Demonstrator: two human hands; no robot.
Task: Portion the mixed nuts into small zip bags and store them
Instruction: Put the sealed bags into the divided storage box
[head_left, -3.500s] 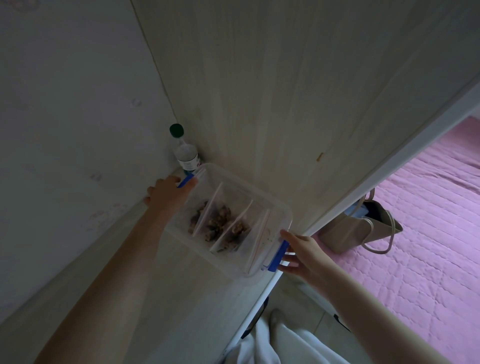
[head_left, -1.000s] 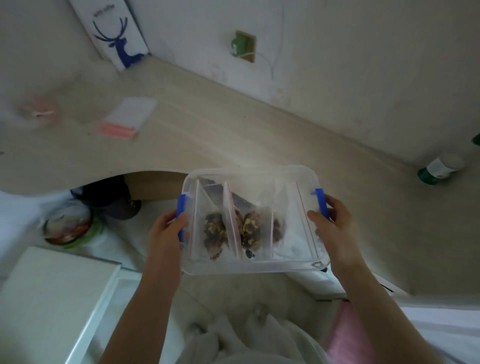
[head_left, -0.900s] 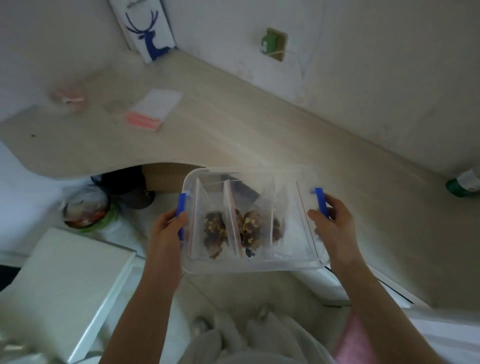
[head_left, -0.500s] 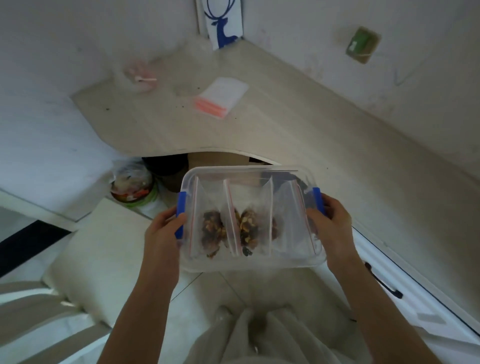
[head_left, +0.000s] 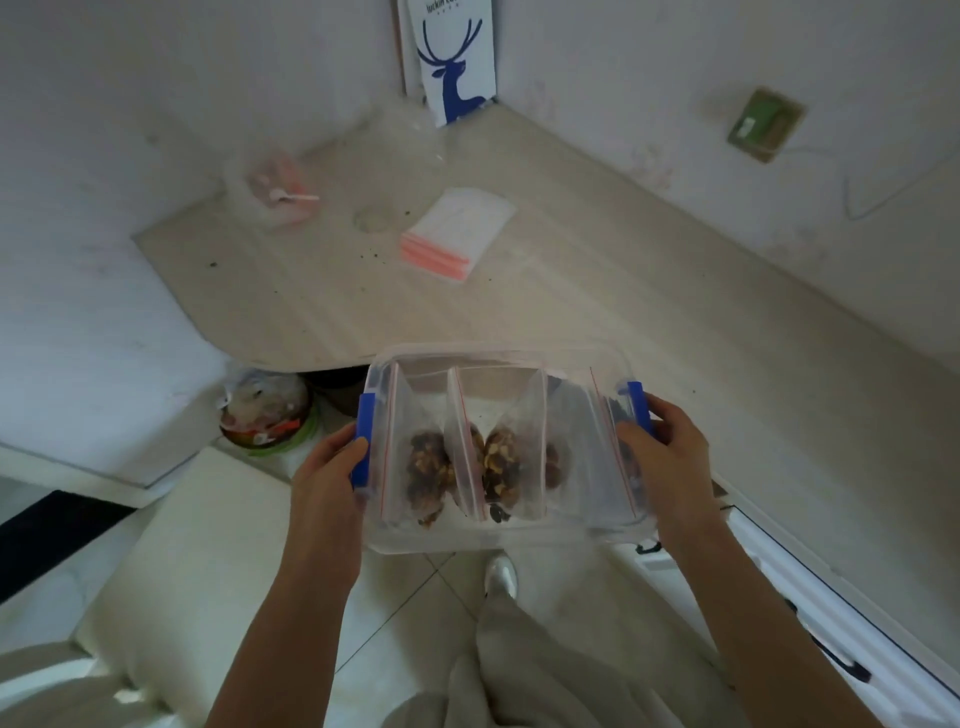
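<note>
Left hand (head_left: 332, 475): wrapped around the left end of the clear plastic storage box (head_left: 506, 538), fingers closed over its blue latch (head_left: 362, 448).
Box: held in the air between the two hands, in front of the desk's near edge and above the floor tiles.
Zip bags of mixed nuts (head_left: 428, 470): standing upright side by side inside the box, between the two grips, red seal strips up; the nuts sit low in each bag.
Right hand (head_left: 670, 457): clamped on the right end of the box, fingers over the other blue latch (head_left: 638, 410).
Stack of empty zip bags (head_left: 457, 234): flat on the wooden desk (head_left: 597, 291), well beyond the held box.
Deer-print paper bag (head_left: 451, 57): upright in the far corner of the desk.
Bin with rubbish (head_left: 267, 413): on the floor, just left of the left hand.
</note>
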